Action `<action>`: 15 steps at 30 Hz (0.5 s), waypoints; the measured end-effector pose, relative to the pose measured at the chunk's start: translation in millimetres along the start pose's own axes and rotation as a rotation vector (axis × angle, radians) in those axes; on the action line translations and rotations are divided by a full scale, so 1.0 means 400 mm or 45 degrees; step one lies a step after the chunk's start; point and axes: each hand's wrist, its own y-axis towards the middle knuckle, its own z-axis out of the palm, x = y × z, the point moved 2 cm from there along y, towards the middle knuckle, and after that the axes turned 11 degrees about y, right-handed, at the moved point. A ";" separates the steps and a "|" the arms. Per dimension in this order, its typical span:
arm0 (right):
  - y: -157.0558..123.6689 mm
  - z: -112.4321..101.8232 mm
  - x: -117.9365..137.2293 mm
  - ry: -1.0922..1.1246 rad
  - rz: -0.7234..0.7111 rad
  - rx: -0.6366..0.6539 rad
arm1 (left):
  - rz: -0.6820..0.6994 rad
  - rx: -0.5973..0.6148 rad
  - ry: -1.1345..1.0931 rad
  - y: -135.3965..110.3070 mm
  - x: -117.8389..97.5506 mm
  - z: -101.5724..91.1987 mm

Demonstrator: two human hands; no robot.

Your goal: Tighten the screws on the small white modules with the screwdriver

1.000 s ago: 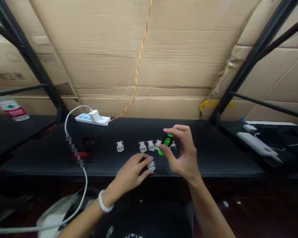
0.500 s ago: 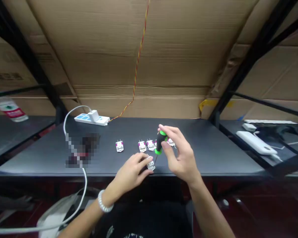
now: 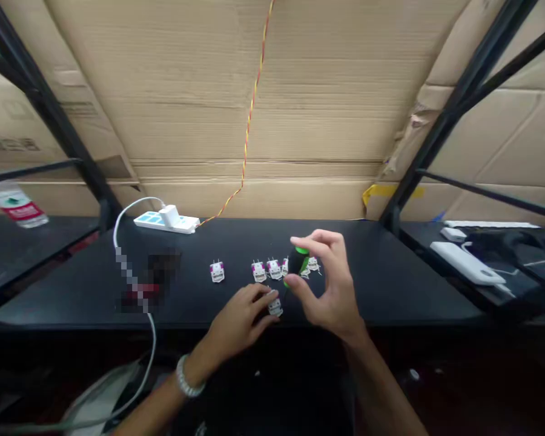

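Note:
My right hand (image 3: 329, 287) grips a black and green screwdriver (image 3: 297, 264) by its handle, held almost upright with the tip pointing down toward a small white part (image 3: 275, 304). My left hand (image 3: 241, 316) pinches that white part against the black tabletop (image 3: 390, 278) near its front edge. Behind the hands a row of several similar white and pink parts (image 3: 267, 269) lies on the table, with one more white part (image 3: 217, 270) apart to the left.
A white power strip (image 3: 166, 220) with a plugged charger and white cable sits at the back left. A red-yellow twisted wire (image 3: 249, 121) hangs down the cardboard wall. A bottle (image 3: 9, 203) stands far left; white devices (image 3: 465, 261) lie on the right shelf. Black frame struts rise on both sides.
My right hand has turned the screwdriver from lying slanted to nearly upright and brought it closer over the part under my left hand. My left hand has stayed put.

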 end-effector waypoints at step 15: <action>0.002 0.002 0.002 0.013 0.003 0.027 | 0.016 -0.007 0.002 0.001 0.003 0.003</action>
